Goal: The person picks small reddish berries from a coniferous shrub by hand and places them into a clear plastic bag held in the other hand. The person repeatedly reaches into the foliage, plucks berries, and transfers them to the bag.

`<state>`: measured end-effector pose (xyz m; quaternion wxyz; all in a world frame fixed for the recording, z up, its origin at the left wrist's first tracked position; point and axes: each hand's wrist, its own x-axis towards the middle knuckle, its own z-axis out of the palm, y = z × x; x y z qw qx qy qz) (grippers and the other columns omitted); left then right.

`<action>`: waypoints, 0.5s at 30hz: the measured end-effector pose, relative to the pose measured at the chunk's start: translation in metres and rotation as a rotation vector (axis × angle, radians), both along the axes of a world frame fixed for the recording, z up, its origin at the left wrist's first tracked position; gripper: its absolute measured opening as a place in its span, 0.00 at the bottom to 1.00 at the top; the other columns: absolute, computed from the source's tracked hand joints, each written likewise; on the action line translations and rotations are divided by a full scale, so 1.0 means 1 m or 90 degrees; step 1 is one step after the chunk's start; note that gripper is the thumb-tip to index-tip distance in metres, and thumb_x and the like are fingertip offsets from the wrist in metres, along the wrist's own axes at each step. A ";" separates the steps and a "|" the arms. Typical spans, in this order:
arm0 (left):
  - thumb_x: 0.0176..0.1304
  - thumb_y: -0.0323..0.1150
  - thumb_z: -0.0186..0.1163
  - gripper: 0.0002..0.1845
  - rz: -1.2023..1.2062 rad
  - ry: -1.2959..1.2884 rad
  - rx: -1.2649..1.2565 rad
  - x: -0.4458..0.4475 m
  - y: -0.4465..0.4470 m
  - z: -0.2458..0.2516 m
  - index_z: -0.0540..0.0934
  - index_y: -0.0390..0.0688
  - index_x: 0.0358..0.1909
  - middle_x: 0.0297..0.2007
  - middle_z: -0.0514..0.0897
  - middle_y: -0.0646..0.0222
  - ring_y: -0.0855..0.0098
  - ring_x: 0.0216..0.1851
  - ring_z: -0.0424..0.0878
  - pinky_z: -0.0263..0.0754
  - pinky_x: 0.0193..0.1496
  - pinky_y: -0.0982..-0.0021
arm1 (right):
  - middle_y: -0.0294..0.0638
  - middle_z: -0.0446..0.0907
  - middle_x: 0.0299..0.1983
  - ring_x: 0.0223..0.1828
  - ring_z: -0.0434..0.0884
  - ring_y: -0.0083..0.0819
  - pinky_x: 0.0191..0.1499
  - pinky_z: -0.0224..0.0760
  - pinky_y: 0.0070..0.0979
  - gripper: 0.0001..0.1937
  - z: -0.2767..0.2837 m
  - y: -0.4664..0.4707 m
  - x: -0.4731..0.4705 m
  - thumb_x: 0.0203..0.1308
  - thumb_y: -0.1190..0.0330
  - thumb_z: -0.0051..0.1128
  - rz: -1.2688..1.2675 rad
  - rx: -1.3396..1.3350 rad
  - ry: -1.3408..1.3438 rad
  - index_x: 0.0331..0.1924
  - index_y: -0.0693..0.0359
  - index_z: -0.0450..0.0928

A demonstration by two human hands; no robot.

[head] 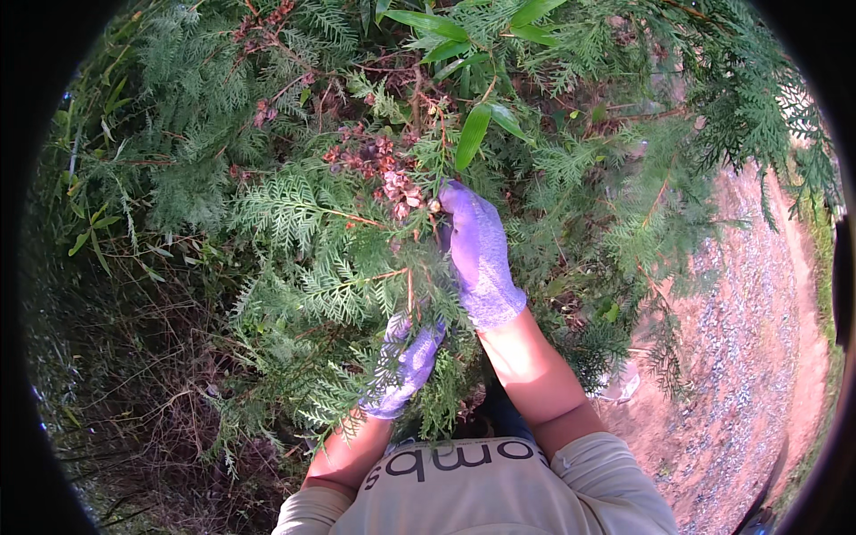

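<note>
Green scale-leaved conifer branches (287,207) fill the space before me, with a cluster of open brown cones (398,187) near the middle. My right hand (478,247), in a light purple knit glove, is at the right edge of this cluster. Its thumb and fingertips come together by a small pale cone (435,206); whether they grip it is unclear. My left hand (408,364), gloved alike, is lower down at a reddish-brown twig (410,294). Foliage covers part of its fingers, so its hold on the branch cannot be made out.
Bamboo-like leaves (473,136) hang above my right hand. More dry cones (264,114) sit at the upper left. Tangled dry stems (167,401) lie at the lower left. A dirt and gravel path (742,321) runs along the right, with a whitish object (622,382) at its near edge.
</note>
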<state>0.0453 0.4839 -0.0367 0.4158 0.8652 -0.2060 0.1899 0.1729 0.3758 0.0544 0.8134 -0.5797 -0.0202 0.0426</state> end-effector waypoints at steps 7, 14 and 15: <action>0.50 0.13 0.51 0.21 0.039 -0.011 0.035 0.002 -0.005 0.012 0.79 0.37 0.46 0.46 0.78 0.55 0.59 0.49 0.76 0.70 0.52 0.65 | 0.31 0.75 0.32 0.31 0.68 0.17 0.37 0.60 0.17 0.16 -0.001 0.000 -0.006 0.62 0.64 0.46 -0.015 0.082 0.053 0.44 0.68 0.77; 0.55 0.13 0.49 0.18 0.042 0.195 -0.135 -0.001 -0.006 0.021 0.77 0.35 0.47 0.46 0.78 0.56 0.62 0.47 0.76 0.71 0.51 0.68 | 0.36 0.79 0.39 0.35 0.72 0.21 0.40 0.64 0.21 0.17 -0.016 -0.002 0.002 0.62 0.63 0.46 0.039 0.101 -0.038 0.48 0.65 0.77; 0.56 0.13 0.49 0.17 0.042 0.185 -0.103 -0.001 -0.005 0.020 0.77 0.34 0.47 0.46 0.78 0.57 0.62 0.47 0.76 0.71 0.51 0.67 | 0.36 0.79 0.39 0.35 0.72 0.21 0.42 0.64 0.21 0.17 -0.019 -0.003 0.003 0.61 0.65 0.46 0.050 0.113 -0.010 0.48 0.66 0.76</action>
